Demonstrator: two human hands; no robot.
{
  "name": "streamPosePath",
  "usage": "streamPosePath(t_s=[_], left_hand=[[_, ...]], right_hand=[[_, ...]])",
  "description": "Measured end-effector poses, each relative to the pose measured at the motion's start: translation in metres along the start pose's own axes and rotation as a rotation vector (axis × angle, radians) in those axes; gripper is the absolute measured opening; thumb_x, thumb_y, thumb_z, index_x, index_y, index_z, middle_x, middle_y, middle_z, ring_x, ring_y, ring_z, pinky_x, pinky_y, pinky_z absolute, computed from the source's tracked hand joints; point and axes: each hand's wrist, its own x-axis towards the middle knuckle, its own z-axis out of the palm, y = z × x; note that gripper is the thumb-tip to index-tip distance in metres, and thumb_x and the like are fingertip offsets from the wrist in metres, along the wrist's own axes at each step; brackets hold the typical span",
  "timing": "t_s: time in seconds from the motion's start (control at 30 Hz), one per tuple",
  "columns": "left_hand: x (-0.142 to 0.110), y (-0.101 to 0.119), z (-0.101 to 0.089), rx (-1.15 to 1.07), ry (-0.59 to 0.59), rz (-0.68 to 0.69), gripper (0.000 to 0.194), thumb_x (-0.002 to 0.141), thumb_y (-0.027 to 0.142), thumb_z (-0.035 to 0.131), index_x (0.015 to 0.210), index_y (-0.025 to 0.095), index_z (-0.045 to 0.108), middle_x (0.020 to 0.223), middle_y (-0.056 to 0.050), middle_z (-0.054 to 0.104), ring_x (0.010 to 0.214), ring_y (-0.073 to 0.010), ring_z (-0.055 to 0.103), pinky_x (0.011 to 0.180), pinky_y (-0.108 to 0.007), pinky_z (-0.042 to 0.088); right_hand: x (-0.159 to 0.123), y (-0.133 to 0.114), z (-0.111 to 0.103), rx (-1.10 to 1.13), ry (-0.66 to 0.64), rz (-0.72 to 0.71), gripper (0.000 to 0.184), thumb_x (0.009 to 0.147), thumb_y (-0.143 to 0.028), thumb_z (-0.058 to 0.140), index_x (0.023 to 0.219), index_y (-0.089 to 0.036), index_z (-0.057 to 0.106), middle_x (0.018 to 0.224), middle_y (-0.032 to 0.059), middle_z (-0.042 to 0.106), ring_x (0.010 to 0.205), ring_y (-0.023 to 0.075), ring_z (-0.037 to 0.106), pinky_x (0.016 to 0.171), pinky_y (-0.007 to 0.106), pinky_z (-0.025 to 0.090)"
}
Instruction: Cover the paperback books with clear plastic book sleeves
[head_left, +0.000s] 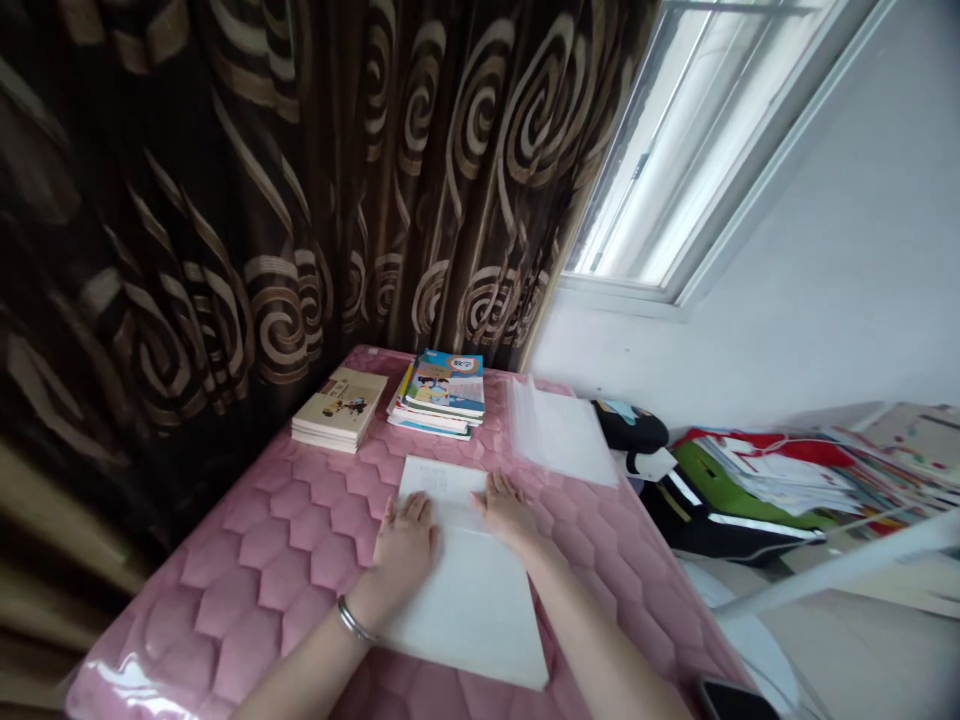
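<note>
Both hands are flat on the white sheet (469,610), open, palms down, no grip visible. Left hand (405,545) has a metal bangle (354,620) at the wrist. Right hand (506,510) is just beside it, fingers resting near the upper edge of the sheet. Forearms run off the bottom of the frame.

The sheet lies askew on a pink quilted pad (247,570), with its near corner close to the pad's edge. Can't tell if it's a loose sheet, a cover or a thin book. A printed page (442,487) shows above the hands, overlapping or joined to the sheet; the hands hide how. Its text is too small to read.

Further along the pad, by the curtain: book stack (337,410) on the left, taller book stack (442,395) beside it, with a colourful cover on top. A translucent plastic sleeve (562,432) lies to their right.

Off the pad, right side: black bag (712,530) with a green panel, partly hidden, and a pile of papers (780,470) beyond it. Phone (731,700) is cut off by the bottom edge. Patterned curtain (225,180) and window (697,140) fill the top.
</note>
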Motion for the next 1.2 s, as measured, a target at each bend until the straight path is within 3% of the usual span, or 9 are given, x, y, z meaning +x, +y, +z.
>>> streamPosePath(t_s=[0.13, 0.23, 0.4, 0.57, 0.73, 0.97, 1.2], left_hand=[[-0.003, -0.003, 0.002, -0.053, 0.022, 0.004, 0.047, 0.096, 0.027, 0.032, 0.137, 0.015, 0.052, 0.147, -0.01, 0.049, 0.137, -0.0231, 0.042, 0.119, -0.05, 0.025], [-0.002, -0.005, 0.003, -0.073, 0.029, 0.012, 0.048, 0.096, 0.028, 0.032, 0.138, 0.013, 0.051, 0.147, -0.011, 0.048, 0.137, -0.0237, 0.043, 0.118, -0.049, 0.026], [-0.002, -0.006, 0.004, -0.08, 0.029, 0.024, 0.048, 0.096, 0.027, 0.031, 0.138, 0.014, 0.051, 0.145, -0.012, 0.051, 0.137, -0.025, 0.043, 0.117, -0.049, 0.027], [0.0, -0.007, 0.007, -0.11, -0.004, -0.005, 0.048, 0.095, 0.028, 0.033, 0.136, 0.013, 0.054, 0.143, -0.013, 0.053, 0.136, -0.0266, 0.043, 0.116, -0.049, 0.03], [-0.001, -0.007, 0.01, -0.119, 0.013, -0.003, 0.05, 0.096, 0.029, 0.031, 0.139, 0.013, 0.051, 0.145, -0.014, 0.05, 0.137, -0.0263, 0.042, 0.116, -0.048, 0.03], [-0.003, -0.008, 0.017, -0.117, 0.052, 0.01, 0.05, 0.096, 0.029, 0.03, 0.139, 0.014, 0.052, 0.146, -0.013, 0.05, 0.137, -0.0257, 0.042, 0.116, -0.048, 0.03], [-0.003, -0.008, 0.018, -0.138, 0.044, -0.006, 0.049, 0.097, 0.03, 0.03, 0.139, 0.016, 0.051, 0.147, -0.011, 0.049, 0.139, -0.0251, 0.04, 0.117, -0.048, 0.028]], right_hand=[[0.0, -0.007, -0.005, -0.038, -0.005, 0.026, 0.066, 0.098, -0.043, 0.03, 0.151, -0.004, 0.027, 0.159, 0.0211, 0.019, 0.148, 0.0286, 0.018, 0.115, 0.047, 0.021], [0.002, -0.02, -0.009, -0.062, 0.03, 0.032, 0.063, 0.096, -0.045, 0.038, 0.146, -0.006, 0.04, 0.157, 0.0222, 0.025, 0.146, 0.0332, 0.022, 0.112, 0.051, 0.023], [0.012, -0.065, -0.01, 0.108, 0.17, -0.165, 0.051, 0.09, -0.051, 0.051, 0.12, -0.013, 0.063, 0.133, 0.0177, 0.057, 0.127, 0.0276, 0.049, 0.099, 0.034, 0.041], [0.031, -0.101, -0.008, 0.202, 0.121, -0.163, 0.047, 0.075, -0.057, 0.069, 0.102, -0.019, 0.07, 0.114, 0.0096, 0.069, 0.105, 0.0229, 0.063, 0.083, 0.026, 0.046], [0.054, -0.108, -0.012, 0.173, 0.089, -0.108, 0.043, 0.076, -0.059, 0.067, 0.091, -0.02, 0.075, 0.096, 0.0097, 0.076, 0.094, 0.0245, 0.069, 0.074, 0.027, 0.047], [0.078, -0.115, -0.016, 0.136, 0.097, -0.01, 0.054, 0.081, -0.062, 0.058, 0.1, -0.015, 0.075, 0.103, 0.017, 0.074, 0.102, 0.029, 0.068, 0.078, 0.032, 0.05], [0.074, -0.119, -0.02, 0.147, 0.113, 0.025, 0.055, 0.081, -0.061, 0.059, 0.103, -0.012, 0.074, 0.103, 0.0188, 0.074, 0.099, 0.0299, 0.069, 0.077, 0.034, 0.05]])
